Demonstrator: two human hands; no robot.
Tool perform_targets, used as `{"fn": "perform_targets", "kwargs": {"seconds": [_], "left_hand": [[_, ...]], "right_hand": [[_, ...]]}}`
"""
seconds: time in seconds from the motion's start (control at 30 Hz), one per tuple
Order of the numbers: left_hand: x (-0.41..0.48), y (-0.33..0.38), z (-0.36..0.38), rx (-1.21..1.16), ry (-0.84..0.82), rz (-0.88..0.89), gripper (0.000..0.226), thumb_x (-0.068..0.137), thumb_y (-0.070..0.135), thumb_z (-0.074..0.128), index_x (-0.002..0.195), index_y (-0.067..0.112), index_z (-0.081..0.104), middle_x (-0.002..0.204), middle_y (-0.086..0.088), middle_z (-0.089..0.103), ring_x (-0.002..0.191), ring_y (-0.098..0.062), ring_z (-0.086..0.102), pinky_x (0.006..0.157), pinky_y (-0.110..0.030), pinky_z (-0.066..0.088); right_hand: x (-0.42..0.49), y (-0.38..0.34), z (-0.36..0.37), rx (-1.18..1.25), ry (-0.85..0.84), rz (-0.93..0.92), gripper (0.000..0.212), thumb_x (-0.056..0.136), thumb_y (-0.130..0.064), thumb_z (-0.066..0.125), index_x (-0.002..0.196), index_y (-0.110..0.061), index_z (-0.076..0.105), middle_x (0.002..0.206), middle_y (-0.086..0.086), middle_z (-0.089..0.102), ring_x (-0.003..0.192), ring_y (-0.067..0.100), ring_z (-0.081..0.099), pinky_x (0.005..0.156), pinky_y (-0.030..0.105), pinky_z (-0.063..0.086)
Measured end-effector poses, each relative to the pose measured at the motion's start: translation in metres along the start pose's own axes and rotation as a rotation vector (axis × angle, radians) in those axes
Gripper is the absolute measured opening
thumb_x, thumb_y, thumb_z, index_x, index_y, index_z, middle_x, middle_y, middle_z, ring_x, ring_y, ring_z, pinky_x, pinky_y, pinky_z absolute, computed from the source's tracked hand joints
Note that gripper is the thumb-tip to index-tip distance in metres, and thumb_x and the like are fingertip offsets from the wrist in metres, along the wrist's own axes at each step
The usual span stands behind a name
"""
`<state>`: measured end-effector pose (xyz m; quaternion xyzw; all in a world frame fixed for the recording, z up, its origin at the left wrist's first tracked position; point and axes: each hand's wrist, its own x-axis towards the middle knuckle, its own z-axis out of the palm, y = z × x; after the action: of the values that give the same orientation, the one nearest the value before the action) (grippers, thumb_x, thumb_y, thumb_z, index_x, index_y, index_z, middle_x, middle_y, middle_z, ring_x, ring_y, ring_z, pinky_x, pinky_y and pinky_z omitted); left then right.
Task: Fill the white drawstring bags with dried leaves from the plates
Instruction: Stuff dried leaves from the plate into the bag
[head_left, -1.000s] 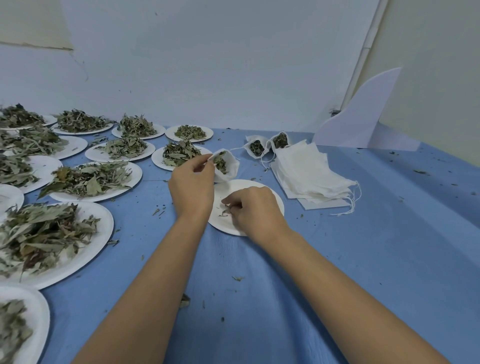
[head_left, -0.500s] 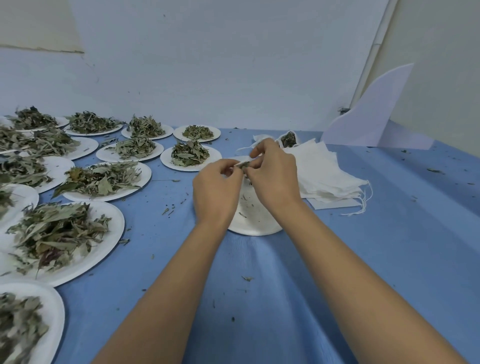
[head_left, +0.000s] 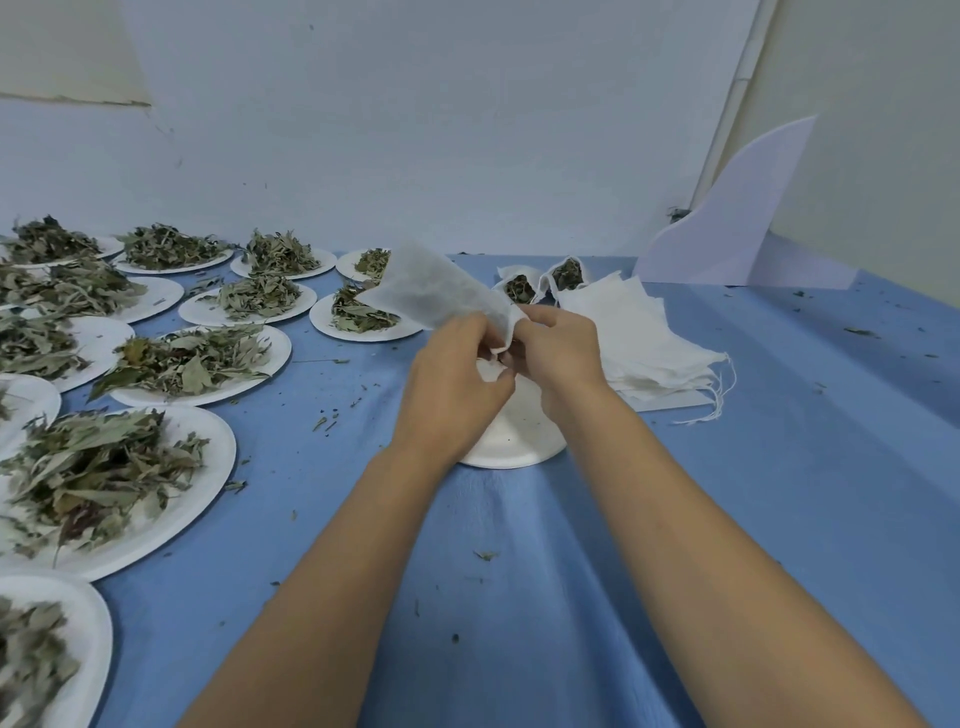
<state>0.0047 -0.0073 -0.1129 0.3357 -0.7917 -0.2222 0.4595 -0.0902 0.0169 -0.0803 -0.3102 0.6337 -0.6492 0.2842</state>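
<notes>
A white drawstring bag (head_left: 436, 291) is held up above the table, its body tilted away to the upper left with dark leaf bits showing through. My left hand (head_left: 449, 387) and my right hand (head_left: 558, 345) both pinch its mouth end, close together. Under them lies a nearly bare white plate (head_left: 511, 441) with a few crumbs. Two filled bags (head_left: 540, 283) stand open at the back. A stack of flat empty bags (head_left: 644, 338) lies right of my right hand.
Several white plates heaped with dried leaves (head_left: 192, 358) cover the left side of the blue tablecloth (head_left: 727, 493). A white curved board (head_left: 727, 228) leans at the back right against the wall. Leaf crumbs are scattered over the cloth.
My right hand rose from the bare plate to the bag's mouth. Both hands then lifted the bag, which now points up and away to the left.
</notes>
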Motion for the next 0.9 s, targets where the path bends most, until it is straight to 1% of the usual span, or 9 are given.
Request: {"fn": "perform_targets", "kwargs": {"seconds": [0.13,0.27,0.37,0.53,0.6,0.67,0.73,0.83,0.9], "left_hand": [[0.002,-0.005,-0.003,-0.008,0.057,-0.031,0.017,0.079,0.015,0.072,0.082,0.014,0.055,0.083,0.003,0.059,0.08,-0.011,0.054,0.07,-0.012,0.039],[0.003,-0.002,-0.006,-0.08,0.1,-0.127,0.021,0.077,0.021,0.074,0.08,0.012,0.056,0.076,0.003,0.057,0.069,-0.006,0.05,0.062,-0.009,0.038],[0.002,0.0,-0.008,-0.078,0.145,-0.14,0.023,0.077,0.019,0.075,0.076,0.012,0.053,0.068,0.005,0.05,0.06,-0.005,0.043,0.058,-0.01,0.037],[0.001,-0.002,-0.012,-0.086,0.188,-0.126,0.027,0.077,0.017,0.076,0.071,0.012,0.05,0.062,0.008,0.046,0.056,-0.005,0.04,0.056,-0.011,0.036],[0.001,-0.002,-0.012,-0.081,0.192,-0.118,0.025,0.078,0.016,0.075,0.072,0.013,0.05,0.062,0.01,0.045,0.056,-0.004,0.04,0.057,-0.01,0.036],[0.001,-0.002,-0.013,-0.094,0.185,-0.119,0.025,0.078,0.015,0.074,0.071,0.015,0.05,0.062,0.01,0.045,0.056,-0.003,0.041,0.057,-0.009,0.035],[0.002,-0.001,-0.013,-0.08,0.144,-0.117,0.023,0.077,0.011,0.073,0.071,0.015,0.051,0.061,0.009,0.046,0.054,-0.003,0.04,0.056,-0.009,0.035],[0.003,0.002,-0.013,-0.113,0.111,-0.162,0.019,0.074,0.005,0.068,0.07,0.014,0.052,0.06,0.007,0.045,0.054,-0.002,0.039,0.053,-0.01,0.035],[0.004,0.004,-0.014,-0.146,0.119,-0.193,0.019,0.073,0.004,0.065,0.069,0.014,0.05,0.061,0.006,0.044,0.052,-0.002,0.038,0.05,-0.009,0.034]], "right_hand": [[-0.004,-0.002,-0.002,-0.021,-0.1,0.003,0.023,0.078,0.003,0.053,0.09,-0.001,0.071,0.087,0.019,0.07,0.079,0.035,0.064,0.079,0.041,0.053],[-0.007,0.0,-0.003,-0.084,-0.163,-0.071,0.028,0.082,-0.002,0.054,0.099,-0.012,0.073,0.083,0.0,0.067,0.074,0.013,0.058,0.07,0.025,0.045],[-0.011,0.001,0.001,-0.132,-0.196,-0.078,0.034,0.086,-0.006,0.048,0.109,-0.018,0.071,0.092,-0.002,0.067,0.083,0.012,0.057,0.075,0.022,0.043],[-0.012,0.001,0.012,-0.316,-0.235,-0.145,0.042,0.09,-0.003,0.037,0.122,-0.012,0.062,0.112,0.0,0.063,0.106,0.017,0.055,0.101,0.038,0.043],[-0.012,0.001,0.012,-0.388,-0.229,-0.197,0.037,0.089,0.0,0.035,0.114,-0.002,0.062,0.106,0.01,0.065,0.096,0.022,0.055,0.094,0.039,0.044],[-0.012,0.002,0.009,-0.398,-0.18,-0.241,0.04,0.089,0.001,0.038,0.118,-0.006,0.063,0.113,0.012,0.066,0.099,0.02,0.059,0.091,0.034,0.045],[-0.012,0.003,0.003,-0.364,-0.082,-0.293,0.046,0.084,0.002,0.047,0.124,-0.014,0.062,0.098,0.005,0.069,0.092,0.015,0.062,0.09,0.026,0.047],[-0.012,0.004,-0.003,-0.3,0.033,-0.318,0.045,0.075,-0.001,0.059,0.115,-0.019,0.068,0.062,-0.008,0.061,0.062,-0.004,0.058,0.071,0.008,0.046],[-0.012,0.004,-0.005,-0.342,0.047,-0.359,0.042,0.073,-0.003,0.062,0.112,-0.019,0.07,0.056,-0.012,0.057,0.055,-0.007,0.055,0.063,0.003,0.042]]}}
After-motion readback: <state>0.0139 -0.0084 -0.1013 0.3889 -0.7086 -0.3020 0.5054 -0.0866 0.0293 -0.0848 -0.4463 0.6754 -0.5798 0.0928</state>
